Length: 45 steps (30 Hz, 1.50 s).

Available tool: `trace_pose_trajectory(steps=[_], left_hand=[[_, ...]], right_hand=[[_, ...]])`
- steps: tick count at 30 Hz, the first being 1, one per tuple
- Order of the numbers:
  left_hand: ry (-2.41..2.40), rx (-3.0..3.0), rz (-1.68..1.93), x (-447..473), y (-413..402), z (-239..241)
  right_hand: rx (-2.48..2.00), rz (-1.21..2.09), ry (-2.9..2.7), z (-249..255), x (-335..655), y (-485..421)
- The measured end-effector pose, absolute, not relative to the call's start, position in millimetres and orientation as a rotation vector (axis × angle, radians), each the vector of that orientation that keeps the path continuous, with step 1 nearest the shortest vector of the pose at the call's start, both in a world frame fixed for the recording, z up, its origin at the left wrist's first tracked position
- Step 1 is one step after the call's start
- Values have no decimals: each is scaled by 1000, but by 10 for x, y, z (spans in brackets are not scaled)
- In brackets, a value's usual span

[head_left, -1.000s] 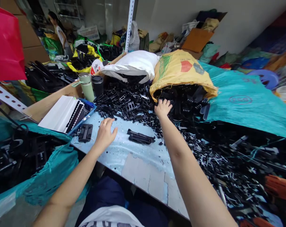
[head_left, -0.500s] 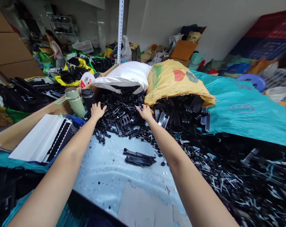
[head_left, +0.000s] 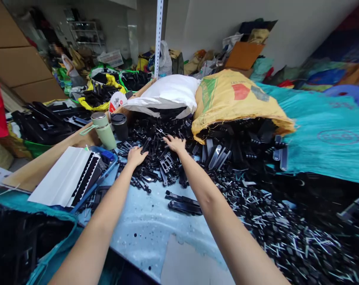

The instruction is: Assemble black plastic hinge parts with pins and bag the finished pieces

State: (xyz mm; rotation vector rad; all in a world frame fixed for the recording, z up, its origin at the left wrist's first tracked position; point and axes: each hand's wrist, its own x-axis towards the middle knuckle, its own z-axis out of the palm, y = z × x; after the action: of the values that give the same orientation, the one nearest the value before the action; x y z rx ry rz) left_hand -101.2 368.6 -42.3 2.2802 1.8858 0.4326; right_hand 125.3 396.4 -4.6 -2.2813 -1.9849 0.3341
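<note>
Touching parts (head_left: 157,164): left hand (head_left: 135,155), right hand (head_left: 174,143)

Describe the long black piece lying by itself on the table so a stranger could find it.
Start at the yellow sack, then come nearer past the heap of black parts. Just beyond its edge, on the bare pale blue tabletop beside the right forearm, lies the long black piece: flat, alone, apart from the heap.

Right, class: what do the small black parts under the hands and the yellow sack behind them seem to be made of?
Small black parts: probably moulded plastic, slightly glossy; repeated ribbed shapes with soft highlights.
Yellow sack: likely woven plastic, matt; creased, printed, frayed at the mouth.
</note>
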Motion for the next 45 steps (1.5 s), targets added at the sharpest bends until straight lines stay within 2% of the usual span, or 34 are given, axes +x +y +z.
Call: trace_pose_trajectory(steps=[4,7,10,12,14,17,22,28,33,38,45], left_hand=[[1896,2235,452,-1046,3316,-358],[1970,2174,505,-1158,3113,-229],[2042,2135,672,-1256,2931,-58],[2040,2115,783,-1258,2755,64],[1987,2104,849,-1181,2485,173],[1714,2218,851,-930,1892,251],[1087,2591,273,-518,874,34],[1111,2700,28,-536,476,-347],[1128,2621,26,-641,366,-322],[1099,2553,53,-648,218,-252],[1171,2492,341,-377,133,-419]], right_hand=[[-2134,496,-2060,-104,850,3596],[-1858,592,-2185,-185,676,3230],[-1642,403,-2201,-109,913,2920],[-1787,88,-1951,17,1297,2779],[-2151,-146,-1463,140,1738,2696],[-2412,-132,-1075,238,2232,2653],[-2398,0,-1000,286,2425,2633],[-2197,44,-1158,349,2384,2063],[-1922,277,-1679,29,2217,646],[-2030,226,-2122,-336,1990,-678],[-2097,244,-2025,-461,1862,-1012]])
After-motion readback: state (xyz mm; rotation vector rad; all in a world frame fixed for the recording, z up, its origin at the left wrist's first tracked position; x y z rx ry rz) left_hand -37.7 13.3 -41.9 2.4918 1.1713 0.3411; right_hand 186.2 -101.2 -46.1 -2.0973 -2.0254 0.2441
